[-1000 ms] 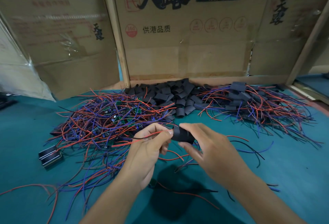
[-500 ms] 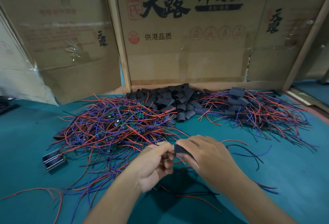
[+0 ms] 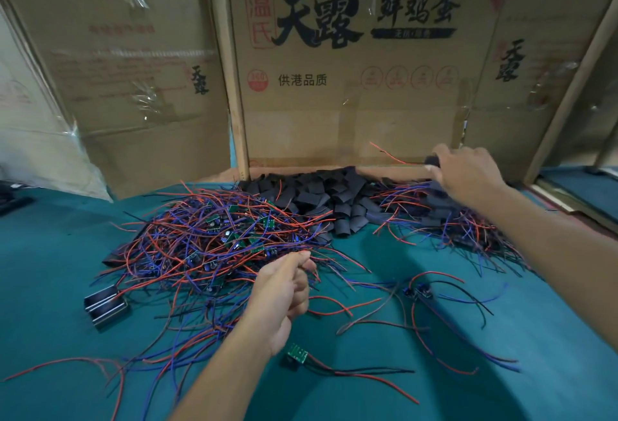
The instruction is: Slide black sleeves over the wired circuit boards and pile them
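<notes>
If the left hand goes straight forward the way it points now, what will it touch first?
Most likely the tangle of unsleeved boards with red and blue wires, right ahead of the left hand. The hand's curled fingers already seem to hold some wires at its near edge; depth is unclear.

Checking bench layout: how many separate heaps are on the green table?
3: bare wired boards left, empty black sleeves back centre, sleeved boards right, below the right hand. Stray boards in front uncounted.

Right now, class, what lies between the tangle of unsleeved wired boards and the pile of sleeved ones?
In the head view, a heap of loose black sleeves lies between the unsleeved tangle and the sleeved pile.
</notes>
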